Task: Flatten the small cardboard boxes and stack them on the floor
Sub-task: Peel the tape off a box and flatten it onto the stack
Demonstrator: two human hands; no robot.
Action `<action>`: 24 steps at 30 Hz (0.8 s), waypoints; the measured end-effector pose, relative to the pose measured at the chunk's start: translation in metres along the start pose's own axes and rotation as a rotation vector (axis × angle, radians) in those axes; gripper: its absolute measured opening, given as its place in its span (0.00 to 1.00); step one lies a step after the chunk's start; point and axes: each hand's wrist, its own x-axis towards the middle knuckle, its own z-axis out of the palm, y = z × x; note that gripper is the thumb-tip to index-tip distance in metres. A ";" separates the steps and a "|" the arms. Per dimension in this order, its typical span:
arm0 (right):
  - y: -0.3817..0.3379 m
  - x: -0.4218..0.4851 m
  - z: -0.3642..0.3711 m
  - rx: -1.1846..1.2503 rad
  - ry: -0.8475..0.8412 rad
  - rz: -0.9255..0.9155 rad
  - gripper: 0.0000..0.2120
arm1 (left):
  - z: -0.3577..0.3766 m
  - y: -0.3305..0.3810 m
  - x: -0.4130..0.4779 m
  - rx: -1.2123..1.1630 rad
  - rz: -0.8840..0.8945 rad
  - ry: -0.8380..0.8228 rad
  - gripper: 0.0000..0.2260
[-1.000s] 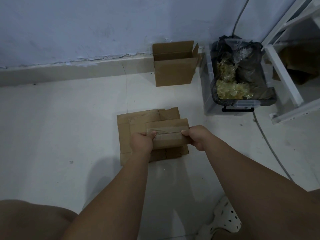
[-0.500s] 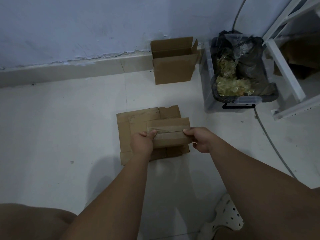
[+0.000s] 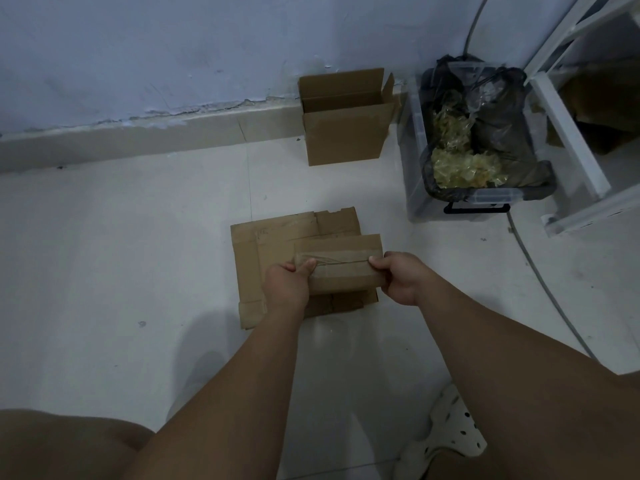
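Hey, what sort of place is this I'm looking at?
Likely a home storage or utility corner: a bare tiled floor, a clear plastic bin lined with a black bag, and a white shelf frame beside an open cardboard box.

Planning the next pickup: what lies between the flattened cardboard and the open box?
Only bare floor separates flattened cardboard from open box, per the head view.

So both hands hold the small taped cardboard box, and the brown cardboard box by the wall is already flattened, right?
No: the head view shows the brown cardboard box by the wall standing upright and open, unflattened. The left hand and right hand do hold the small taped cardboard box.
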 end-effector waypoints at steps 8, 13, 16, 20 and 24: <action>-0.005 -0.009 -0.004 0.027 0.038 0.113 0.03 | 0.001 -0.002 0.001 0.003 0.035 0.005 0.16; -0.004 -0.012 -0.005 0.059 0.058 0.087 0.05 | 0.001 -0.003 0.002 0.020 0.027 0.006 0.16; -0.004 -0.012 -0.006 0.073 0.050 0.083 0.05 | 0.001 -0.003 0.003 0.030 0.031 0.018 0.16; 0.000 -0.008 -0.010 0.092 0.004 0.115 0.07 | 0.002 -0.003 0.003 0.043 0.042 0.025 0.16; 0.003 -0.003 -0.014 0.131 -0.040 0.125 0.11 | 0.001 -0.003 0.004 0.046 0.047 0.020 0.16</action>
